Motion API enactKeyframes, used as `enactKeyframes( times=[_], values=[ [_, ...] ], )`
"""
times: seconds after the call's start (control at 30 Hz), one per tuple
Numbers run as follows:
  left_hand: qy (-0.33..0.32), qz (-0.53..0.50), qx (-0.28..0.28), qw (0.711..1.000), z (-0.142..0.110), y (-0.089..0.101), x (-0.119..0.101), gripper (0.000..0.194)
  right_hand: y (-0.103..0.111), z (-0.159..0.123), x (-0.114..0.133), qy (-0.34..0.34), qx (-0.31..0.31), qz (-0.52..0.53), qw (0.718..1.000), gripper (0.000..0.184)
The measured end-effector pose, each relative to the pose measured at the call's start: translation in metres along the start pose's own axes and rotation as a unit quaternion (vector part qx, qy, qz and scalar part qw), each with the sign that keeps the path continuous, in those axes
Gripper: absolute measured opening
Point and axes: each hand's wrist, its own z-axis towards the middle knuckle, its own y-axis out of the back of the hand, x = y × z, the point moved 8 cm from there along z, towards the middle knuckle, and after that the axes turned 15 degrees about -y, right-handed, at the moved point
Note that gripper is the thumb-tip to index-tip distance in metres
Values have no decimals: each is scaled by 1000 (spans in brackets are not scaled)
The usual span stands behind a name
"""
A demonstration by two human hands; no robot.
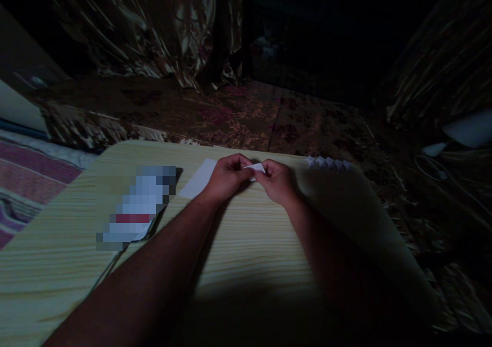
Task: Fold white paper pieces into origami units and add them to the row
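Between both hands, just above the far part of the wooden table, is a small folded piece of white paper (257, 168). My left hand (229, 177) pinches its left side with thumb and fingers. On the other side my right hand (277, 181) grips it the same way, thumb toward me. Fingers cover part of the paper, so its full shape is hidden. A flat white paper sheet (198, 179) lies on the table beside my left hand, partly behind it. Several small folded white paper pieces (328, 163) stand in a row at the far right edge.
A phone-like device (140, 206), blurred out by pixels, lies on the left of the wood-grain table (253, 254), with a cable (103, 277) running toward me. Patterned fabric (238, 112) covers a surface beyond the table. A pale lamp-like object (471, 130) and a white cord are at right.
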Motion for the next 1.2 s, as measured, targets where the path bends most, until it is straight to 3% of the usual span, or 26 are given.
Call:
enactKeyframes(
  times=[0.3,0.47,0.67,0.93,1.2],
  values=[
    [13,-17,-40,999,-1,6,4,11,-3,-5,8,22,8,-12,1000,10],
    [11,-16,-58,998,-1,8,1,21,0,-5,6,15,-1,-23,1000,8],
    [16,-7,-41,999,-3,6,1,15,5,-1,4,5,-8,23,1000,8],
    [31,26,-4,999,-5,0,6,18,5,2,4,13,-18,9,1000,9],
    [20,15,-21,999,-4,1,5,18,3,5,1,7,11,38,999,8]
  ],
)
